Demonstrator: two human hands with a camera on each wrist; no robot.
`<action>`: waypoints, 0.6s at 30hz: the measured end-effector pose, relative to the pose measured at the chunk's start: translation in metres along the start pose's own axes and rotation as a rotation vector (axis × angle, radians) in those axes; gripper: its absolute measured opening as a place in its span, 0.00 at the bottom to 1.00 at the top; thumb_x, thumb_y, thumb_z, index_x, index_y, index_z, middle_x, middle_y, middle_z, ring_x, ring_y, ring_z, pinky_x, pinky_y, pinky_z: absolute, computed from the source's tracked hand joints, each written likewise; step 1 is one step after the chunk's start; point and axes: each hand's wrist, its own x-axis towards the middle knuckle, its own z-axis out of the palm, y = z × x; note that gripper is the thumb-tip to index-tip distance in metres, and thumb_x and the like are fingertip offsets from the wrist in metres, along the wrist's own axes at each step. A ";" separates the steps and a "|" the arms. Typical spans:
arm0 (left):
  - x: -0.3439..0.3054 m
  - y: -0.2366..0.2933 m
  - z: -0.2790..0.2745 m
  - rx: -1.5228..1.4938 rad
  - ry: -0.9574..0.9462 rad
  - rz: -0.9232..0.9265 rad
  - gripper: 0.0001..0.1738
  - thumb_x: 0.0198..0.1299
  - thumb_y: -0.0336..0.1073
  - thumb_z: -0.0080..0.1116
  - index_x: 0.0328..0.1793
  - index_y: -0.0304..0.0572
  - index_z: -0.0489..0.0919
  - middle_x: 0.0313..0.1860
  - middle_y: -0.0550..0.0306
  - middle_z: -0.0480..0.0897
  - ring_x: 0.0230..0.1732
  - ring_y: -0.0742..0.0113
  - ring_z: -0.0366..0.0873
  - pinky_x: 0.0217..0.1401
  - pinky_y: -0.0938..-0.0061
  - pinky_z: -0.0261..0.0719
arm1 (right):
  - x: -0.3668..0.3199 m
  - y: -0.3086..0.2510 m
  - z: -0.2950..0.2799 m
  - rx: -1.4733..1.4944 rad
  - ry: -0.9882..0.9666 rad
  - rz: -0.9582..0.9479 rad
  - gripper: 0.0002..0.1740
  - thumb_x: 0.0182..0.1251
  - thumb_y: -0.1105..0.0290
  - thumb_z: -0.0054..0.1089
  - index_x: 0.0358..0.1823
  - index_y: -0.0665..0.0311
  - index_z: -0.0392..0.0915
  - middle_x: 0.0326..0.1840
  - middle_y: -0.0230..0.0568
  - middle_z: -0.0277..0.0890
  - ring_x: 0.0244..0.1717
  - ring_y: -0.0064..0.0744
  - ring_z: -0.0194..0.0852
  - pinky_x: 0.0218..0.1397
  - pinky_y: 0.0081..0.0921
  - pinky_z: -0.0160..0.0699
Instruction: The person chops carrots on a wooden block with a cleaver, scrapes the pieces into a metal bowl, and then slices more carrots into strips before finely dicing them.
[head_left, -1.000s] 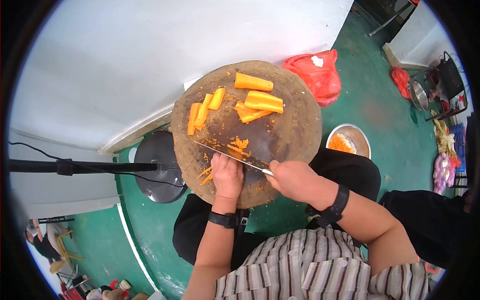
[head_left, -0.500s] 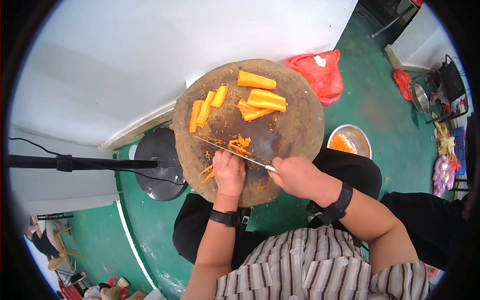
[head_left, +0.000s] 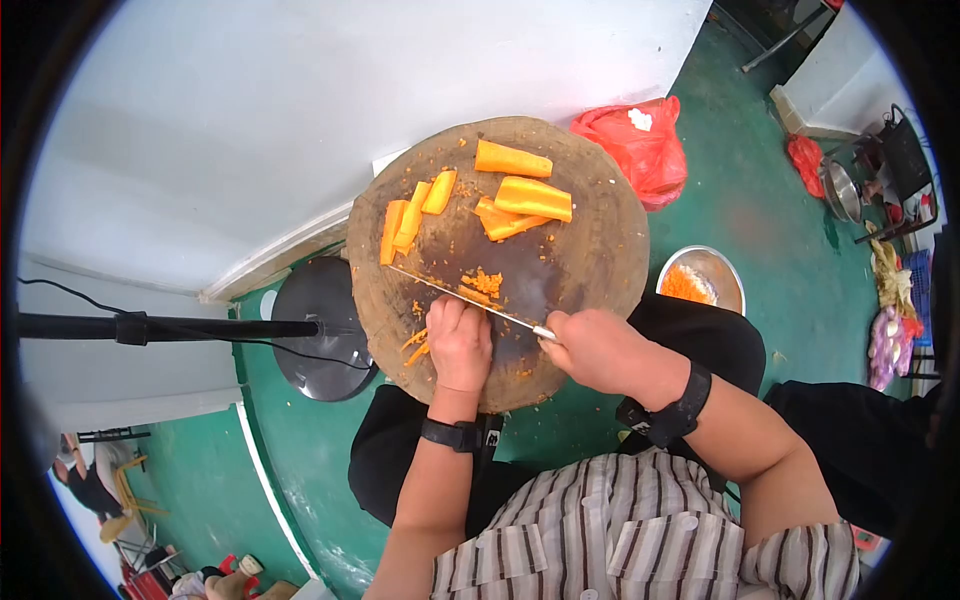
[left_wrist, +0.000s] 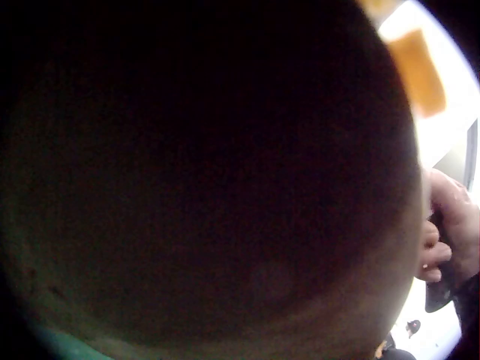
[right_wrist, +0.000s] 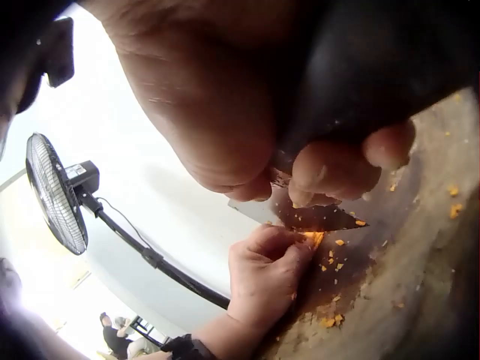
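Note:
On the round wooden chopping block (head_left: 600, 255), my right hand (head_left: 602, 350) grips the handle of a cleaver (right_wrist: 304, 214), its blade slanting across the block's near half. Right beside the blade, the curled fingers of my left hand (head_left: 460, 348) hold a carrot piece (right_wrist: 318, 238), largely hidden under them. Finely chopped carrot (head_left: 484, 281) lies just beyond the blade. A few thin carrot strips (head_left: 416, 352) lie left of my left hand. Thick carrot chunks (head_left: 533, 199) rest at the far side, with narrower carrot slabs (head_left: 412, 218) to the left.
A metal bowl (head_left: 735, 275) with chopped orange and white bits stands on the floor to the right. A red plastic bag (head_left: 640, 165) sits behind the block. On the left is a fan's round base (head_left: 310, 365) with its pole (head_left: 220, 331). A white wall (head_left: 300, 110) rises behind.
The blade has shifted slightly beside the left fingertips, with my right hand moving a little along with it. My left hand stays almost in place on the carrot.

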 end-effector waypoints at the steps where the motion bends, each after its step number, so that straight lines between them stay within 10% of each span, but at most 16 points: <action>1: 0.001 0.000 0.000 0.001 0.007 0.009 0.08 0.40 0.23 0.60 0.30 0.36 0.78 0.36 0.53 0.76 0.42 0.51 0.73 0.44 0.62 0.71 | 0.000 -0.001 0.001 -0.021 -0.007 0.017 0.13 0.64 0.63 0.52 0.30 0.68 0.71 0.25 0.55 0.76 0.31 0.56 0.77 0.34 0.46 0.75; 18: -0.003 0.001 -0.003 -0.050 0.002 -0.011 0.11 0.41 0.21 0.60 0.35 0.34 0.79 0.39 0.51 0.77 0.42 0.51 0.74 0.47 0.62 0.74 | 0.013 0.014 0.013 0.086 0.130 -0.082 0.15 0.64 0.63 0.53 0.29 0.71 0.71 0.22 0.59 0.73 0.29 0.60 0.74 0.32 0.48 0.72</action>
